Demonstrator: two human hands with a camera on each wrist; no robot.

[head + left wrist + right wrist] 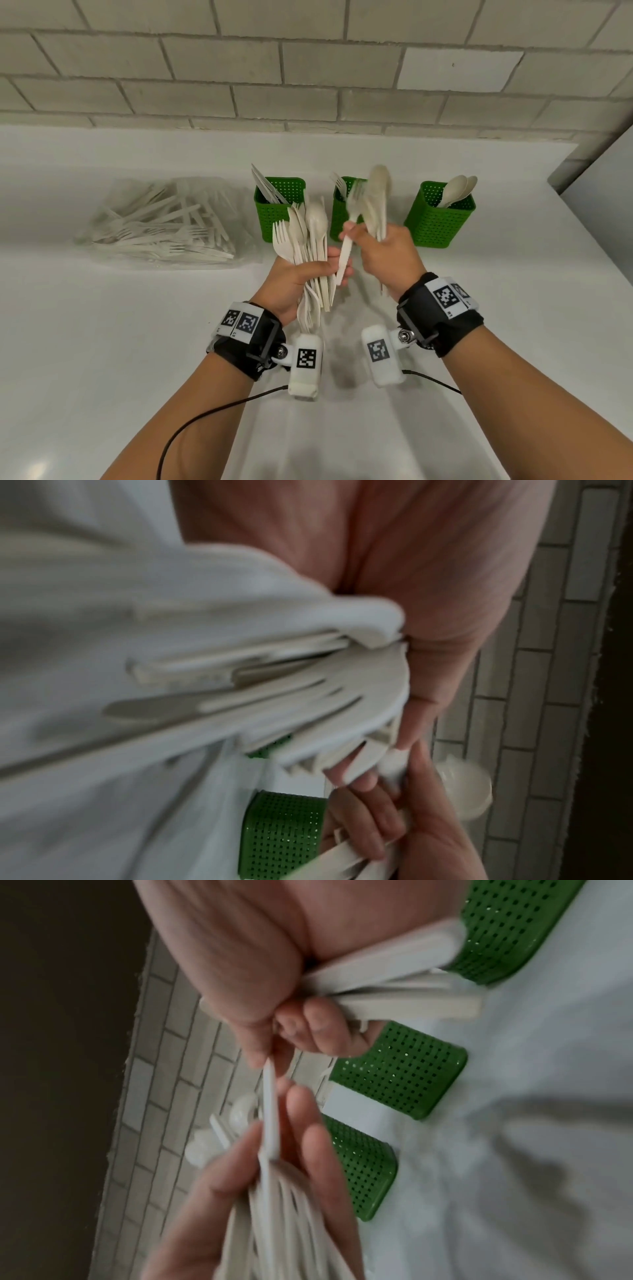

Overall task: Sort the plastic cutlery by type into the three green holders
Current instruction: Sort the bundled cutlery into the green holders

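Just in front of the middle holder (342, 212), the left hand (301, 277) fists a mixed bundle (308, 240) upright for picking, while the right hand (387, 253) clasps spoons (376, 195) and pinches a blurred piece, apparently a fork (349, 233), likely bound for that holder.

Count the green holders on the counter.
3, in a row before the wall: left holder with knives, middle holder with forks, partly hidden by the hands, right holder with spoons.

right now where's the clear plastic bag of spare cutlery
In the head view, the clear plastic bag of white cutlery lies on the white counter, far left, beside the leftmost green perforated holder.
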